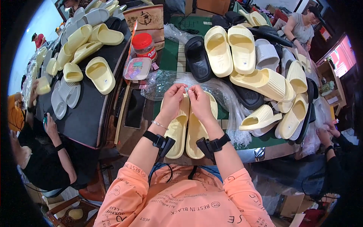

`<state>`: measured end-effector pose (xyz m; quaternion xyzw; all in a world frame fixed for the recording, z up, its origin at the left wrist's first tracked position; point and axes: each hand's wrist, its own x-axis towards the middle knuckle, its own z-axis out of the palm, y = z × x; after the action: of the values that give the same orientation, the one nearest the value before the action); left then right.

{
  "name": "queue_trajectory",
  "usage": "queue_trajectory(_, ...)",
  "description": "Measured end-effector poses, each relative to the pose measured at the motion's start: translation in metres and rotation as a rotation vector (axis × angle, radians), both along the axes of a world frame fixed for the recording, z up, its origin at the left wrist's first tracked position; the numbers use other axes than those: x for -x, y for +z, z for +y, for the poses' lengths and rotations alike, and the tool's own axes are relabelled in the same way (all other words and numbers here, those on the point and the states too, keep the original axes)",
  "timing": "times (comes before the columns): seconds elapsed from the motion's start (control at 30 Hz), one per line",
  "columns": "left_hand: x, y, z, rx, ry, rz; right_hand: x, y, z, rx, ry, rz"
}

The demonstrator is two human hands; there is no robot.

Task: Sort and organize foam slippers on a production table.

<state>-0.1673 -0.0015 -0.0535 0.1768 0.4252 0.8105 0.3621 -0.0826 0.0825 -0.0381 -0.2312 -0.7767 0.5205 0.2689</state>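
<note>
My left hand (pixel 174 100) and my right hand (pixel 199 102) meet fingertip to fingertip above the table. Both are closed in a pinch, around something very small that I cannot make out. Beneath them a pair of pale yellow slide slippers lies side by side, the left slipper (pixel 176 137) and the right slipper (pixel 196 137) with toes partly hidden by my hands. Just beyond, a clear plastic bag (pixel 157 84) lies crumpled. A bundle of clear plastic sleeves (pixel 230 99) curves away to the right of my right hand.
Yellow, black and grey slippers (pixel 261 89) pile up at right, more yellow slippers (pixel 100 75) on the black table at left. A red-lidded jar (pixel 143 42), a tub of small coloured pieces (pixel 137 69) and a dark phone (pixel 135 108) stand near. Co-workers sit on both sides.
</note>
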Motion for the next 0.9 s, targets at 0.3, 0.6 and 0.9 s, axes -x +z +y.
queue_trajectory(0.3, -0.007, 0.007, 0.004, 0.057, 0.021, 0.025, -0.001, -0.009, 0.003, 0.017, -0.075, 0.110)
queue_trajectory(0.6, -0.002, 0.004, -0.004, 0.107, 0.018, 0.003, -0.001, -0.007, 0.002, 0.312, 0.045, 0.214)
queue_trajectory(0.9, -0.007, 0.003, -0.002, 0.134, 0.016, 0.036, -0.003, -0.008, 0.003, 0.311, 0.030, 0.213)
